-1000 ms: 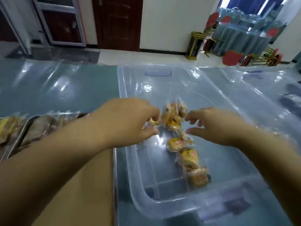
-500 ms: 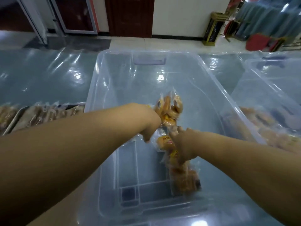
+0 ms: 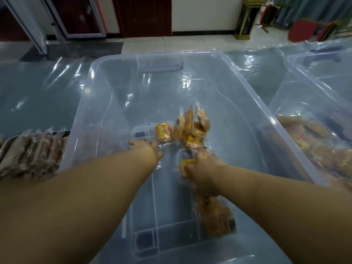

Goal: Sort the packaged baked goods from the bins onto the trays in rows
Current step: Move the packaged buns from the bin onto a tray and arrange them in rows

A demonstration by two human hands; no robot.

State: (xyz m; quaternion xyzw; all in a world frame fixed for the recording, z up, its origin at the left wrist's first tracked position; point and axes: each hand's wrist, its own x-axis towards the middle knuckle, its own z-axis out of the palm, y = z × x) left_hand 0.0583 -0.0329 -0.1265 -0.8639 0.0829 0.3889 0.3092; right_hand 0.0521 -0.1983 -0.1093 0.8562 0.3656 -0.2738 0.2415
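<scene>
**Two hands reach the bottom of a nearly emptied bin**

A person leans both arms into a clear plastic bin (image 3: 106, 103), where only a few wrapped buns are left on the floor. The right hand (image 3: 202, 174) curls over a yellow-labelled packet (image 3: 187, 163), fingers closed around it, apparently to lift it out. The left hand (image 3: 147, 149) sits just beside a second packet (image 3: 163, 131), at the edge of its wrapper. Its fingers point away from the camera, so it cannot be told whether they hold anything. A heap of packets (image 3: 192, 126) leans together just beyond both hands, and a few more packets (image 3: 215, 220) lie under the right wrist. To the left, a metal tray (image 3: 5, 144) already carries wrapped goods (image 3: 36, 151) side by side, the likely destination. A neighbouring bin (image 3: 297, 60) on the right holds further stock (image 3: 327, 149).
</scene>
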